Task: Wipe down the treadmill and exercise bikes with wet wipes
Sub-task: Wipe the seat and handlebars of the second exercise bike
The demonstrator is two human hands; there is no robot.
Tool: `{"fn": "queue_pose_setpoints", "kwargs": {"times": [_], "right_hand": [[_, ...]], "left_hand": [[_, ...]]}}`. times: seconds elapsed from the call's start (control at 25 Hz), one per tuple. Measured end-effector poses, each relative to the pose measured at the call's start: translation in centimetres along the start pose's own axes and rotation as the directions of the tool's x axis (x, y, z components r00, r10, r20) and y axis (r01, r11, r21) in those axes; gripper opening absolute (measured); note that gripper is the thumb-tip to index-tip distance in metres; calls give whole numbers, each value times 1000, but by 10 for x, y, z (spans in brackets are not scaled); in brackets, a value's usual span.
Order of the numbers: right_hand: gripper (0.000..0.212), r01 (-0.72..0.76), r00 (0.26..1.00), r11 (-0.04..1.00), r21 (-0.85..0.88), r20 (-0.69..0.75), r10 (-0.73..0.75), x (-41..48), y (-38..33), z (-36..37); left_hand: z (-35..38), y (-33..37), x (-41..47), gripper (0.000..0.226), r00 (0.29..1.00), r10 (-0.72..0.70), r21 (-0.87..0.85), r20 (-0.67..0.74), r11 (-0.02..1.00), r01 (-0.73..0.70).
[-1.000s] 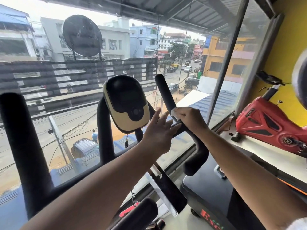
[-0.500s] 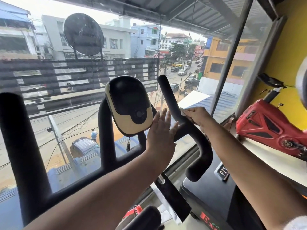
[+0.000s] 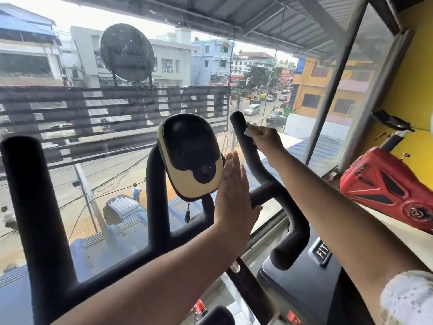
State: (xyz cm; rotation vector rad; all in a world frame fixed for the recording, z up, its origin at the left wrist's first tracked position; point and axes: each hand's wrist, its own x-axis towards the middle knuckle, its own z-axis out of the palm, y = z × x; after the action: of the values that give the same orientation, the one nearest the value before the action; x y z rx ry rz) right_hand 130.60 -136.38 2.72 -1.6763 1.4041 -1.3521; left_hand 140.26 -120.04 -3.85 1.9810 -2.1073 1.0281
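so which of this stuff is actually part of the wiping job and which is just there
Part of the job: wet wipe, held in the right hand; black handlebar it is pressed to; console, touched by the flat left hand; red exercise bike, likely also due a wipe.

Just there: satellite dish, cars in the street, yellow wall.

Handlebars (image 3: 35, 195) wear matt black foam, slightly rough; the console (image 3: 189, 156) is glossy plastic, black on cream; the wipe (image 3: 248, 131) looks thin white cloth; the red bike (image 3: 384, 186) shines smooth
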Motion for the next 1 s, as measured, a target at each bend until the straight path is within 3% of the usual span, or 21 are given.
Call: {"fn": "queue_pose_setpoints", "kwargs": {"times": [0.12, 0.32, 0.48, 0.64, 0.8, 1.0], "right_hand": [[19, -35, 999, 995, -90, 1, 35, -9, 35, -9], [27, -118, 991, 991, 71, 69, 113, 2, 38, -11], [30, -71, 997, 990, 125, 52, 65, 31, 4, 5], [24, 8, 1000, 996, 84, 1, -8, 50, -23, 19], [26, 64, 997, 998, 17, 38, -64, 50, -18, 20], [27, -100, 995, 994, -38, 20, 101, 64, -20, 24]], "left_hand": [[3, 1, 2, 92, 1000, -3, -11, -7, 1000, 3], [3, 1, 2, 91, 1000, 0, -1, -2, 1000, 0], [1, 0, 1, 90, 1000, 13, 7, 20, 1000, -13], [0, 0, 3, 90, 1000, 4, 1, 24, 1000, -4], [-1, 0, 3, 89, 1000, 8, -2, 30, 1000, -7], [-3, 1, 2, 87, 999, 17, 3, 34, 1000, -17]]}}
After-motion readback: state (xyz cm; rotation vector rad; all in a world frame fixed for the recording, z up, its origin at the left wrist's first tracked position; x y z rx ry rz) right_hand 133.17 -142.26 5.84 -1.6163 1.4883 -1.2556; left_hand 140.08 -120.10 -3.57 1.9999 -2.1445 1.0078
